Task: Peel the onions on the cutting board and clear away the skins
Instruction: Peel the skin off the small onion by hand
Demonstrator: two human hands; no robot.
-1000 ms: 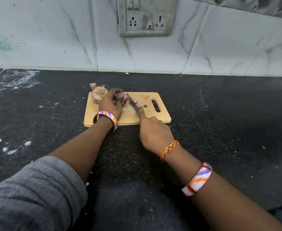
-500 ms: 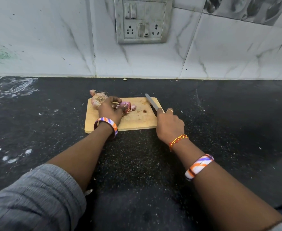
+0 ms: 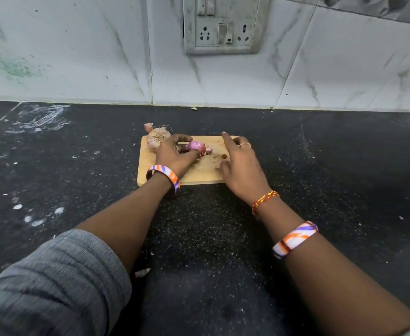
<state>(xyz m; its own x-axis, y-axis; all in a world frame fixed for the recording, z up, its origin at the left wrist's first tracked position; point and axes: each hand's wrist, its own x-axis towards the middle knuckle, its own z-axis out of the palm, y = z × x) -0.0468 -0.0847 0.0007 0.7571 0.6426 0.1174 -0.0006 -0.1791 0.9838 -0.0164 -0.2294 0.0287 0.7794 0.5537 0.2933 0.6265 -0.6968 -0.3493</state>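
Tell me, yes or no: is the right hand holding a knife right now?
No. The right hand lies open with fingers spread over the cutting board, nothing in it, while the left hand grips the purple onion.

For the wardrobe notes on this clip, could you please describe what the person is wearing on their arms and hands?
The left arm has a grey ribbed sleeve pushed up past the elbow and a bangle striped white, orange and purple at the wrist. The right forearm is bare, with a matching striped bangle, a red and yellow braided thread at the wrist and a thin ring on one finger.
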